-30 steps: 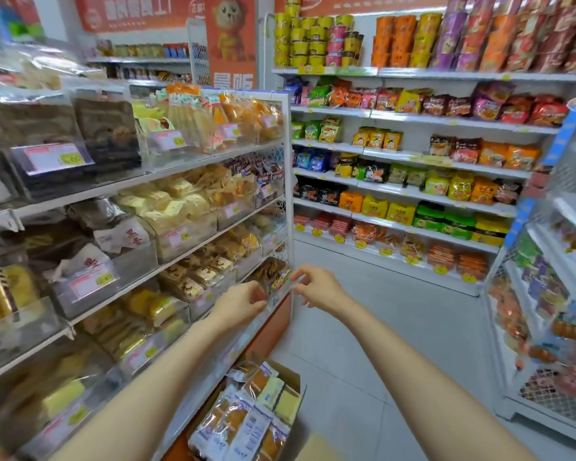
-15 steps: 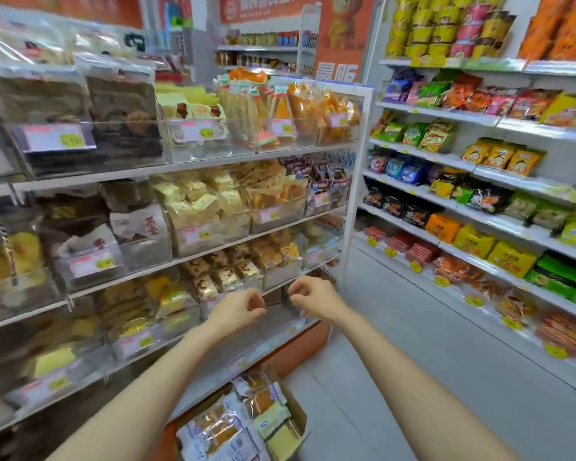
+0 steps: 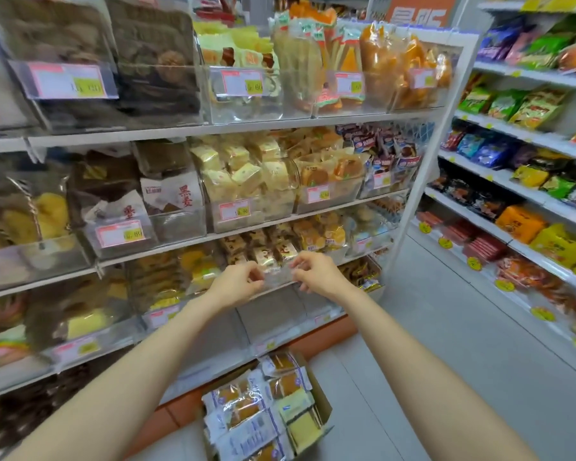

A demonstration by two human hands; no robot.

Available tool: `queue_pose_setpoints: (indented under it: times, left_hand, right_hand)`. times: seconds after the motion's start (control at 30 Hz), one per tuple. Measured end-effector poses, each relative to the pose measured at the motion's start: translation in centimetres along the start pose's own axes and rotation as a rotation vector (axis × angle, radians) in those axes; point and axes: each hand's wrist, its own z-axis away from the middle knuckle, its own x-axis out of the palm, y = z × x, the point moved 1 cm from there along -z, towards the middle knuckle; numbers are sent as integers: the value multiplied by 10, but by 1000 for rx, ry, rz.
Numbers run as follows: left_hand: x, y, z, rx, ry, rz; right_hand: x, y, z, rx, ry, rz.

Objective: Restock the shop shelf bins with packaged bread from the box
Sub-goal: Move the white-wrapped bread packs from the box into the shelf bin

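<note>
The shop aisle is showing long white metal shelves point(image 3: 213, 129) holding rows of see-through bins. Both hands have been sliding left along the third shelf, away from its right end. Now they are stopping at its front edge, at a clear plastic bin point(image 3: 277, 277) of small brown-and-cream wrapped cakes. The left hand point(image 3: 236, 285) and the right hand point(image 3: 317, 277) are pinching the bin's front lip with curled fingers, holding no bread. So filling is not starting yet. The packaged bread point(image 3: 246, 410) is lying in the brown cardboard box point(image 3: 324, 405) on the floor, below the bottom shelf's front edge. Everything is blurring, so what the fingers are really pinching is hard to tell. The box's near end is getting cut off.
</note>
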Motion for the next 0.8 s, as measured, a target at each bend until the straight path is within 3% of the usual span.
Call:
queue_pose_setpoints:
  times: [0.37, 0.8]
  left_hand:
    - [-48, -107, -53, -126, 17, 32]
    - [-5, -154, -60, -271, -6, 114]
  right_hand:
    - [73, -33, -101, 3, -47, 21]
    - [121, -12, -141, -26, -218, 65]
